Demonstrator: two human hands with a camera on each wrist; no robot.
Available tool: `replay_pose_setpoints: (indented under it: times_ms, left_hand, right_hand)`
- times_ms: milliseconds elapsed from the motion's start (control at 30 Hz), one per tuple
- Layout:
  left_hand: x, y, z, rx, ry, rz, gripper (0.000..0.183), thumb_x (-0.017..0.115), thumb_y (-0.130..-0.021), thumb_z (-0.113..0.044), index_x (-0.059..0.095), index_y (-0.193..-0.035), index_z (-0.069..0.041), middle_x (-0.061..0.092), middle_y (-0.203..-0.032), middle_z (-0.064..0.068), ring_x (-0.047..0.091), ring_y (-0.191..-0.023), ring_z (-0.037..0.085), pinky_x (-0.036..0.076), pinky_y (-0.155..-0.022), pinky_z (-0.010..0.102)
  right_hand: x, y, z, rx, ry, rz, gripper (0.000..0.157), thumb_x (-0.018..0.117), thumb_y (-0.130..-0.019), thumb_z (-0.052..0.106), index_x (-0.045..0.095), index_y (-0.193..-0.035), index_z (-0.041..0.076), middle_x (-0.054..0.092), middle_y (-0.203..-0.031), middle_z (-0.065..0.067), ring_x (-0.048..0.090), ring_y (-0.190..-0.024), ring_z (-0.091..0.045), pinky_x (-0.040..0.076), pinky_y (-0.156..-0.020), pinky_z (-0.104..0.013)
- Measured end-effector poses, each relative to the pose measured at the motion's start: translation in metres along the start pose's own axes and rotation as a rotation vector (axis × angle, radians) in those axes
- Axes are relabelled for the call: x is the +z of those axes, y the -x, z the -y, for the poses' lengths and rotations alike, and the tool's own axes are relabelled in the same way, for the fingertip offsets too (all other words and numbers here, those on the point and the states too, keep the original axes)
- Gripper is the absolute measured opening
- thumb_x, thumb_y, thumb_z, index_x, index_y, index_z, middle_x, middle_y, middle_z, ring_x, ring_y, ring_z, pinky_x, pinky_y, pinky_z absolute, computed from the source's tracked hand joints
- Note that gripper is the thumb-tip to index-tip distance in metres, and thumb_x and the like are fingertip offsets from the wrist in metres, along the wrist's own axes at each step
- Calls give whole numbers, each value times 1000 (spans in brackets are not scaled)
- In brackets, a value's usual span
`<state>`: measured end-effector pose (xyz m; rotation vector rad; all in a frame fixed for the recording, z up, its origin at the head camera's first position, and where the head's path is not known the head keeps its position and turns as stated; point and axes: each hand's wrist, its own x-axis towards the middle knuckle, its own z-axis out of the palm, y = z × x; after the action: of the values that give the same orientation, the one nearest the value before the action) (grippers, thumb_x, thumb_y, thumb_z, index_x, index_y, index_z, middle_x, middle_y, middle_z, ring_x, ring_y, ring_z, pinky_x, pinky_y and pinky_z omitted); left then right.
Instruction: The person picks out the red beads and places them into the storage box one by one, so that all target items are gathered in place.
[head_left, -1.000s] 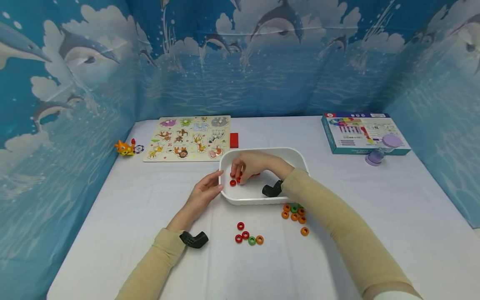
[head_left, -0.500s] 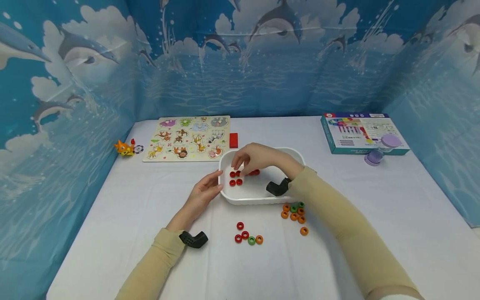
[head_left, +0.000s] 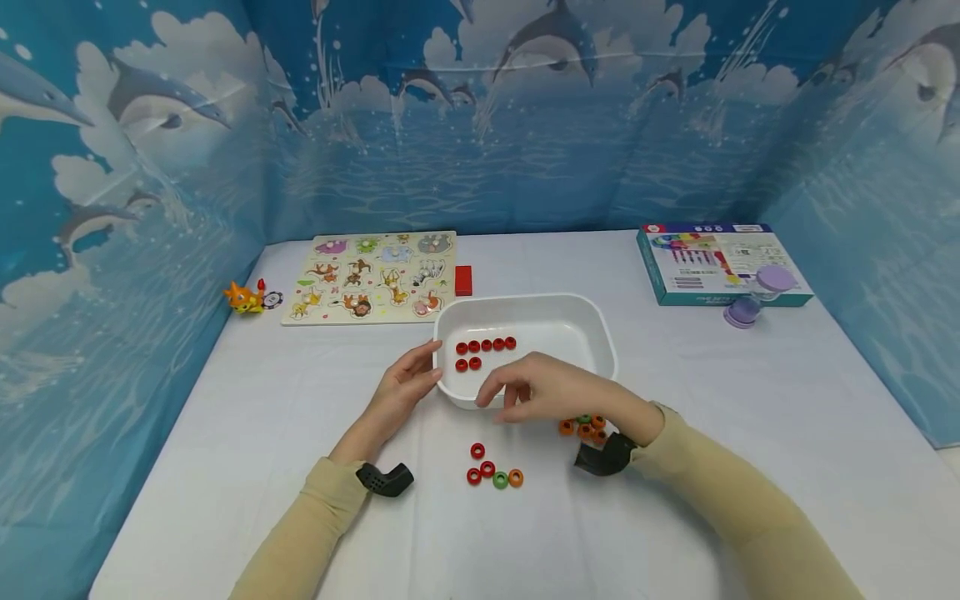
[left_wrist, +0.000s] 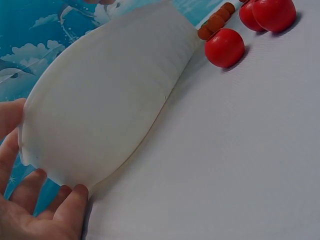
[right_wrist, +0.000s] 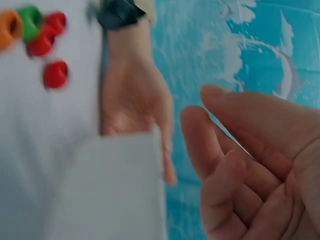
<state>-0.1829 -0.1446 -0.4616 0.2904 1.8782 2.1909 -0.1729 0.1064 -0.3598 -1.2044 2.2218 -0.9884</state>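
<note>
The left hand (head_left: 397, 392) rests against the left end of the white tray (head_left: 600, 333). In the left wrist view its fingertips (left_wrist: 75, 200) touch the tray's outer wall, not closed round it. Inside the tray, red beads (head_left: 486, 345) form a row of several, with a pair of red beads (head_left: 468, 364) in front. The right hand (head_left: 551, 387) hovers over the tray's front rim, fingers loosely bent. Nothing shows between its fingers in the right wrist view. Below it on the table lie loose red beads (head_left: 477, 451), a green bead (head_left: 500, 480) and an orange bead (head_left: 516, 477).
More orange beads (head_left: 567, 427) lie partly hidden under the right wrist. Behind the tray are an animal puzzle board (head_left: 375, 279) and a red block (head_left: 463, 281). A boxed set (head_left: 720, 262) and a purple-lidded container (head_left: 757, 296) stand at right, an orange toy (head_left: 243, 297) at far left.
The right hand has left the beads in the tray and moved toward the front rim, baring a red row and a front pair. The left hand stays at the tray's left end.
</note>
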Motion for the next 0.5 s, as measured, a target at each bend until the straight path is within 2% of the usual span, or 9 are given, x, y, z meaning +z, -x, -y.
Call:
replay_pose_setpoints:
  times_ms: [100, 333, 500]
  left_hand:
    - [0, 0, 0, -4, -7, 1, 53, 63, -84, -25, 43, -131, -14, 30, -141, -5, 25, -129, 16, 32, -100, 31]
    - [0, 0, 0, 1, -12, 4, 54, 62, -84, -25, 42, -132, -12, 30, -141, -4, 24, -130, 16, 32, -100, 32]
    - [0, -1, 0, -6, 5, 0, 52, 62, -84, -23, 43, -132, -13, 30, -141, -4, 24, -130, 16, 32, -100, 31]
  right_hand:
    - [21, 5, -4, 14, -41, 2, 25, 68, -79, 22, 63, -104, 21, 63, -88, 12, 58, -64, -4, 50, -58, -23]
    - [59, 8, -27, 7, -177, -24, 27, 64, -83, 19, 61, -109, 14, 64, -70, 1, 58, -56, -14, 49, -51, -23]
    - [73, 2, -43, -21, -102, -69, 24, 61, -85, 19, 61, -109, 19, 61, -74, 10, 54, -55, -4, 48, -50, -20]
